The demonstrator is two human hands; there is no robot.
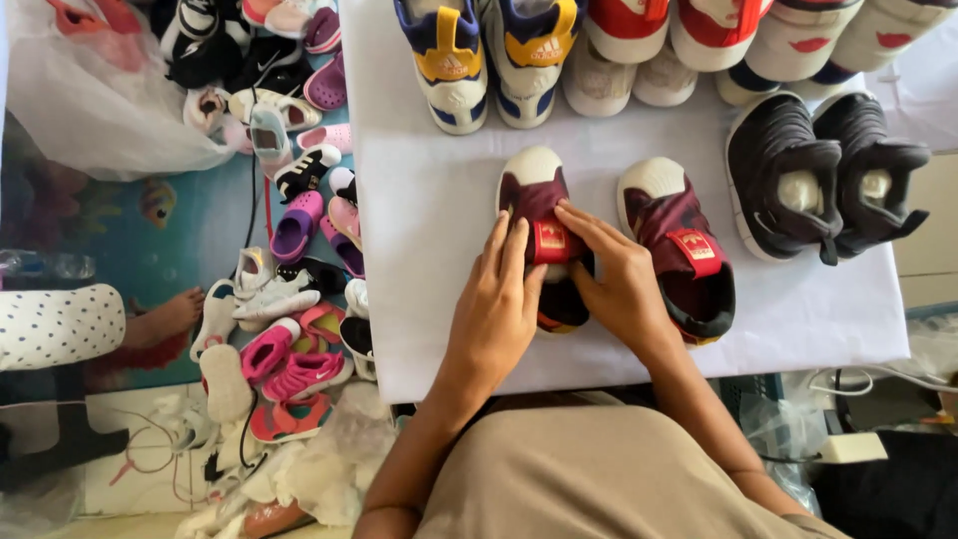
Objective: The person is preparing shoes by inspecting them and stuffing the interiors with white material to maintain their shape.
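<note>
A small maroon shoe [534, 190] with a white toe cap and a red strap lies on the white-covered table [429, 260]. My left hand [499, 294] rests on its left side, fingers laid over the strap. My right hand [619, 274] presses on the shoe's right side, fingertips on the red strap. Its matching maroon shoe [679, 235] sits just to the right, untouched.
A black pair of shoes [823, 175] stands at the table's right. Blue-and-yellow shoes [489, 55] and red-and-white shoes [718, 40] line the far edge. Several small shoes [289, 269] lie on the floor to the left, near another person's foot [165, 319] and a plastic bag [90, 90].
</note>
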